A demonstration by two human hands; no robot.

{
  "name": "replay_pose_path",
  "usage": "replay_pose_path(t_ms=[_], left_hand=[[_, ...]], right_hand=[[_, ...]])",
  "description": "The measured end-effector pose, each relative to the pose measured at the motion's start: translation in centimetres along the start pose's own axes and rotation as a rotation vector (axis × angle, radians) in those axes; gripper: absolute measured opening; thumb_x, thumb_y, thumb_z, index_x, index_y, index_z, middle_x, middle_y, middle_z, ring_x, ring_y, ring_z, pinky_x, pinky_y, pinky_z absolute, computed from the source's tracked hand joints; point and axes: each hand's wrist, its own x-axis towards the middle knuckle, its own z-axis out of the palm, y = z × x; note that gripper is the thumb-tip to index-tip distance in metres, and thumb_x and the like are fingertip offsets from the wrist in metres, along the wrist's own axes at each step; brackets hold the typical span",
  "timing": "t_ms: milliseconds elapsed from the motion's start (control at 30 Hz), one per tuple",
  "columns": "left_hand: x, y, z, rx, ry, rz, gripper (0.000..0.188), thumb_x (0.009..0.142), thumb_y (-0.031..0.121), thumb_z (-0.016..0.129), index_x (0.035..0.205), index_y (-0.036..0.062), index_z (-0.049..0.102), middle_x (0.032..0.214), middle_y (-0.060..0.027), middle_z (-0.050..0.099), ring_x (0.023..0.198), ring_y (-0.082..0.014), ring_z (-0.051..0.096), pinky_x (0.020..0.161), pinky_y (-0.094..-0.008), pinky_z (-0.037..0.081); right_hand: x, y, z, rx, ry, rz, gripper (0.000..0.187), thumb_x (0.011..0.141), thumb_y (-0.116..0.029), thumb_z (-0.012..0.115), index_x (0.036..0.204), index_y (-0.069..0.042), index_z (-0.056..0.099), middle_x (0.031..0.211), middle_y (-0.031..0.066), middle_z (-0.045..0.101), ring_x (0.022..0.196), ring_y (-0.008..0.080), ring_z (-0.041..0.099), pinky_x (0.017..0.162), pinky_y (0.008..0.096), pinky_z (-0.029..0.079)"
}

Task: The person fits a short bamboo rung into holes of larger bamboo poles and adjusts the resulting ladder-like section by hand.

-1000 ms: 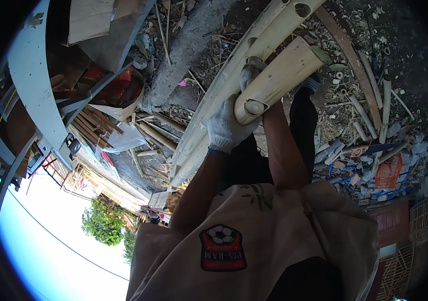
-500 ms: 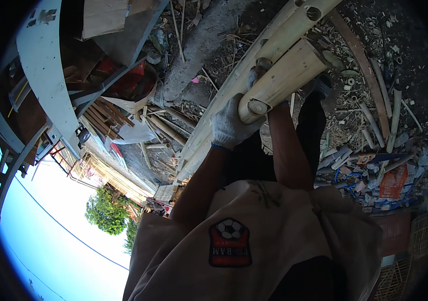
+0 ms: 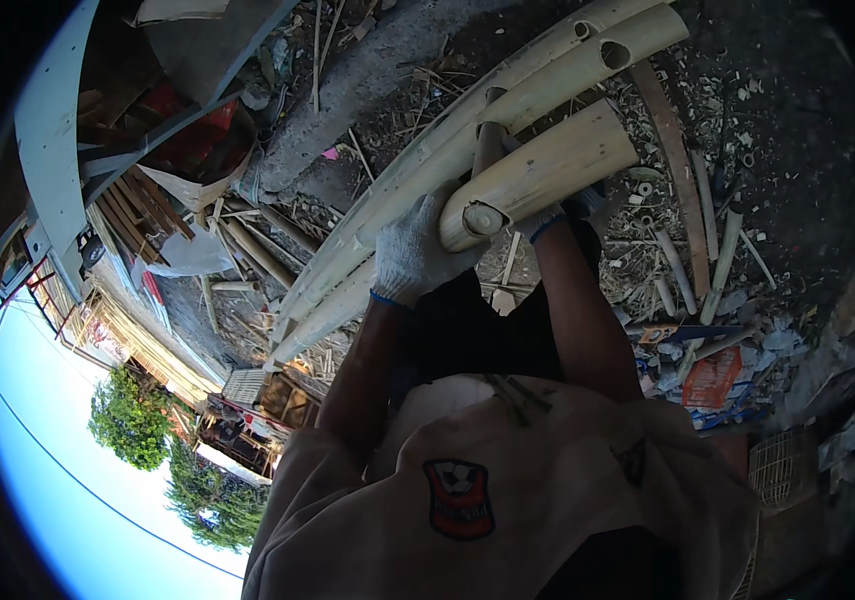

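A thick, pale bamboo tube [image 3: 557, 165] slants across in front of me, its near end cut open to show a round plug-like inside. My left hand [image 3: 415, 248], in a white knit glove, is closed around the left side of that near end. From below and right, my right hand [image 3: 544, 218], also gloved, supports the tube; its fingers are mostly hidden under it. Just behind the tube, a short bamboo stub [image 3: 488, 148] stands against a long bamboo pole [image 3: 537, 98] with a round hole near its far end.
More long bamboo poles [image 3: 417, 150] run alongside the first. A brown wooden strip [image 3: 675, 160] and bamboo offcuts [image 3: 723, 265] lie on the littered ground at right. Stacked wood strips [image 3: 147, 215] lie left, and an orange plastic piece [image 3: 712, 378] lies at lower right.
The view has turned and shifted. The tube now lies at a flatter slant, its near end lower. My right hand has slid from behind the tube to its underside nearer me.
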Motion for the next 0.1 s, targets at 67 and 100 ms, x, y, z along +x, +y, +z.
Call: replay_pose_path(t_ms=[67,100], left_hand=[[-0.3,-0.4,0.4,0.012,-0.018,0.023,0.085,0.067,0.048,0.088,0.138,0.0138,0.056,0.116,-0.0193,0.070,0.104,-0.0346,0.071,0.088,-0.0494,0.056],[-0.9,-1.4,0.6,0.027,0.004,0.027,0.087,0.067,0.049,0.087,0.140,0.0143,0.055,0.120,-0.0202,0.069,0.106,-0.0344,0.070,0.091,-0.0505,0.055]], right_hand=[[0.0,-1.8,-3.6,-0.770,-0.178,-0.250,0.060,0.099,-0.042,0.064,0.145,-0.011,0.041,0.140,0.0130,0.055,0.128,0.0227,0.056,0.112,0.0430,0.045],[0.7,-2.0,-3.3,-0.810,-0.206,-0.214,0.060,0.099,-0.042,0.064,0.145,-0.011,0.041,0.140,0.0130,0.055,0.128,0.0227,0.056,0.112,0.0430,0.045]])
